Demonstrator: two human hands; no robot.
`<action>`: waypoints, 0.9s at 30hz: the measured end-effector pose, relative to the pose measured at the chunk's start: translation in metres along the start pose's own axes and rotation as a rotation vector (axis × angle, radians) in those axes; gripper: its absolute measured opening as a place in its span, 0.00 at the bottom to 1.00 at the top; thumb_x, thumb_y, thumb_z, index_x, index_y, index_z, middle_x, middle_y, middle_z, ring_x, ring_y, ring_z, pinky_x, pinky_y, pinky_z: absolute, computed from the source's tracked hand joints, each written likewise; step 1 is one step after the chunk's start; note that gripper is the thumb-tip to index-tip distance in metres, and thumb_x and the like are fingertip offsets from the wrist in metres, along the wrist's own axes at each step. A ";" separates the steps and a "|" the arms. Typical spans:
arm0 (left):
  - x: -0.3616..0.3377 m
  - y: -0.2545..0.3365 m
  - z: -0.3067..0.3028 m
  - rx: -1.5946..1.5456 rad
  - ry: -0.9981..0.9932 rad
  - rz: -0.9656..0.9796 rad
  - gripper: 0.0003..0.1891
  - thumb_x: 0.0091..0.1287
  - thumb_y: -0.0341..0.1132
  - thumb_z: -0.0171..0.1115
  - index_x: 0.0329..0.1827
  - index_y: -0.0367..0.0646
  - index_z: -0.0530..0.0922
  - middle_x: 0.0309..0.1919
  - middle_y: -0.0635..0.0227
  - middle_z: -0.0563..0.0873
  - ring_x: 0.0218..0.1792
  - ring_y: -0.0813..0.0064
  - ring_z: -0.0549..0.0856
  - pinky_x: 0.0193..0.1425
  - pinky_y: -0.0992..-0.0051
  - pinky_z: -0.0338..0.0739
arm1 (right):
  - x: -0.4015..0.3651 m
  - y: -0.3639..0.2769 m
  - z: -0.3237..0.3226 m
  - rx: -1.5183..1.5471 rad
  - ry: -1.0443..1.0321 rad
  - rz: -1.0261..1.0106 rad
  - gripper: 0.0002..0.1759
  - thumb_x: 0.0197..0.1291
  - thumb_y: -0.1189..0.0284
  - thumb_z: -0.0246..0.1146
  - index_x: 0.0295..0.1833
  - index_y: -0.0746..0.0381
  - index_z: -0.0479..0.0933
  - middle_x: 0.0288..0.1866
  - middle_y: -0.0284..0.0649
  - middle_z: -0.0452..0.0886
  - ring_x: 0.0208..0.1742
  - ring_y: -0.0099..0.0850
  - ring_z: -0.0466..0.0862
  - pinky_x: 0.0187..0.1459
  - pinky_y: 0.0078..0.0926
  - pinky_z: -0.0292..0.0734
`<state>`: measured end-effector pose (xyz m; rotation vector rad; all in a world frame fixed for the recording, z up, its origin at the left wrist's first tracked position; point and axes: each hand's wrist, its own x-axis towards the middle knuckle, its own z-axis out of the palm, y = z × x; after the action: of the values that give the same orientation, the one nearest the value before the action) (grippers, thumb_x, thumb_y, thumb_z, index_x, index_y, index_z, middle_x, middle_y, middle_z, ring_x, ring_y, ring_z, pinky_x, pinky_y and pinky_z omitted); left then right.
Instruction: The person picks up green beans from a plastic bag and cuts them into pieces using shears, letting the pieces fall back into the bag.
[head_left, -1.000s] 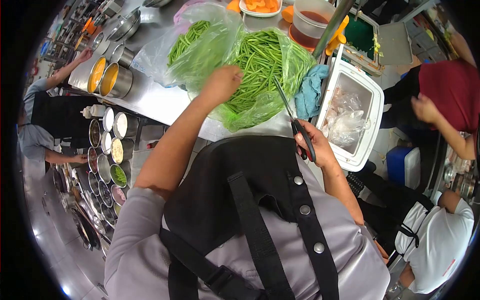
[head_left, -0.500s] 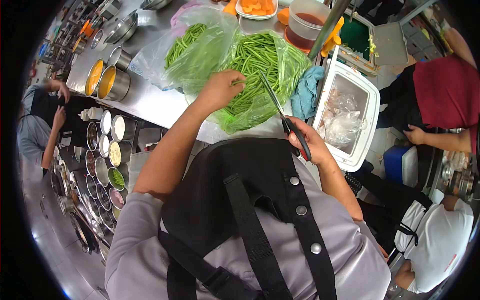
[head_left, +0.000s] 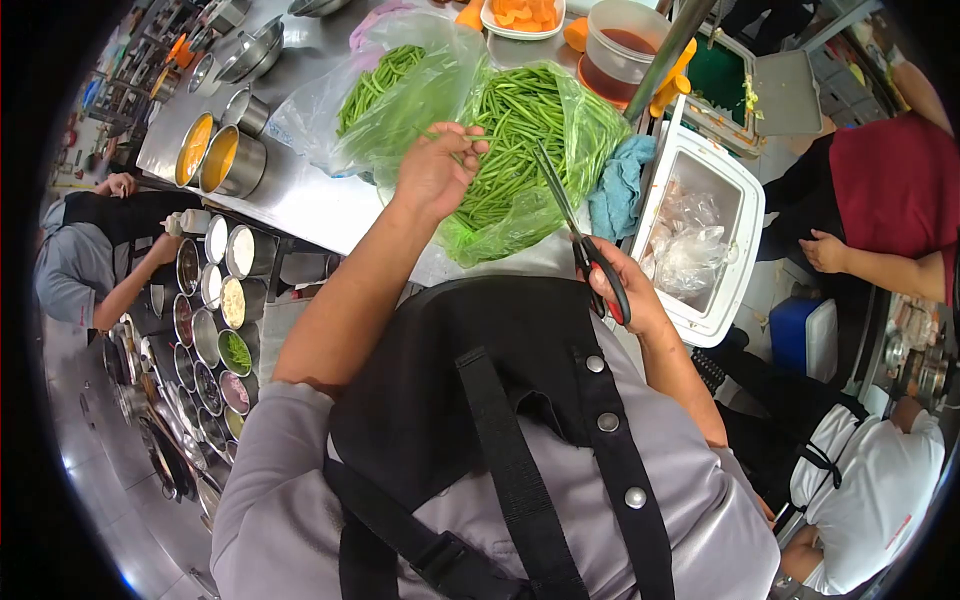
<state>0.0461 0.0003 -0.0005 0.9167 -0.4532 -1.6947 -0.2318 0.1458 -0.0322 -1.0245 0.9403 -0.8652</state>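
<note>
My left hand (head_left: 440,170) is closed with a thin green bean (head_left: 478,138) pinched between thumb and fingers, raised over the bags. My right hand (head_left: 622,285) grips black-and-red scissors (head_left: 560,190) by the handles, the long blades pointing up and away over the beans. Below the blades, many green beans (head_left: 520,110) fill a clear plastic bag (head_left: 590,120) that lies wide open on the steel table. A second clear bag (head_left: 310,115) with more beans lies to its left, partly under my left wrist.
A blue cloth (head_left: 620,185) and a white bin (head_left: 735,270) holding plastic bags are on the right. Metal pots (head_left: 240,170) with orange contents stand left; a tub of reddish liquid (head_left: 620,45) stands behind. Co-workers stand on both sides, near containers of ingredients (head_left: 233,300).
My left hand has turned, with its fingers lifted and the bean showing at the fingertips. The scissors stay in my right hand. The co-worker at left has reached to a white bottle.
</note>
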 end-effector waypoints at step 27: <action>0.031 -0.023 -0.020 0.321 0.082 0.016 0.05 0.68 0.28 0.54 0.44 0.38 0.75 0.35 0.53 0.83 0.31 0.59 0.82 0.36 0.63 0.77 | 0.009 0.004 0.001 -0.089 0.068 0.065 0.30 0.65 0.66 0.70 0.68 0.66 0.70 0.27 0.25 0.72 0.21 0.15 0.68 0.23 0.16 0.61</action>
<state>0.0434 -0.0179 -0.0397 1.2064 -0.6884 -1.5888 -0.2273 0.1392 -0.0380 -1.0401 1.0720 -0.8136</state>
